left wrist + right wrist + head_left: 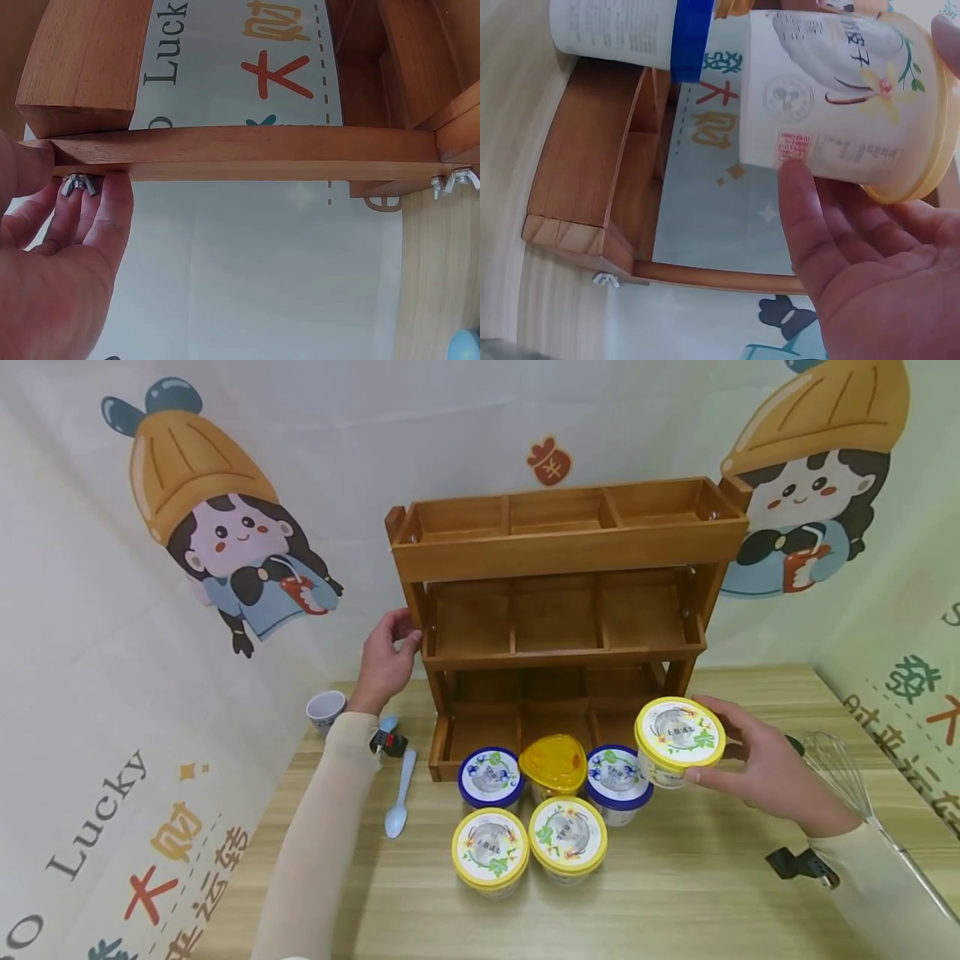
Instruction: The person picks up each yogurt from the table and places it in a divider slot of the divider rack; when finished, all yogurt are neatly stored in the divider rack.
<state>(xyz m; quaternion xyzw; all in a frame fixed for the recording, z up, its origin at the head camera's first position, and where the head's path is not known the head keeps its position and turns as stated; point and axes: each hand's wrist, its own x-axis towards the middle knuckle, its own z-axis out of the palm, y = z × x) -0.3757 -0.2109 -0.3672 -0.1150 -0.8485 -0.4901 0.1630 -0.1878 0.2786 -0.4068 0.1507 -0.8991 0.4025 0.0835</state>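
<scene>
A wooden rack point(562, 610) with three tiers of compartments is being steadied at the centre of the head view, its upper tiers standing bare; the lowest tier is partly hidden behind the tubs, so its contents cannot be told. The rack is being gripped at its left upright by the left hand point(386, 664), thumb and fingers curled round the post beside a wing nut point(79, 184), as the left wrist view is showing from below. Just right of centre, a yellow-lidded tub point(678, 739) is being held clear of the table point(675, 893) by the right hand point(772, 768), thumb and fingers wrapped round its wall, level with the rack's bottom tier and just in front of it. The step in hand is judged to be the carrying of this tub toward a compartment; the next move is judged to call for a lift and a forward reach over the rail, the tub being kept level. Five other tubs point(558, 806) are being left grouped on the table below the rack. At the right edge a whisk point(843, 772) is lying; at lower left, a blue spoon point(399, 797) and a small cup point(326, 710).
</scene>
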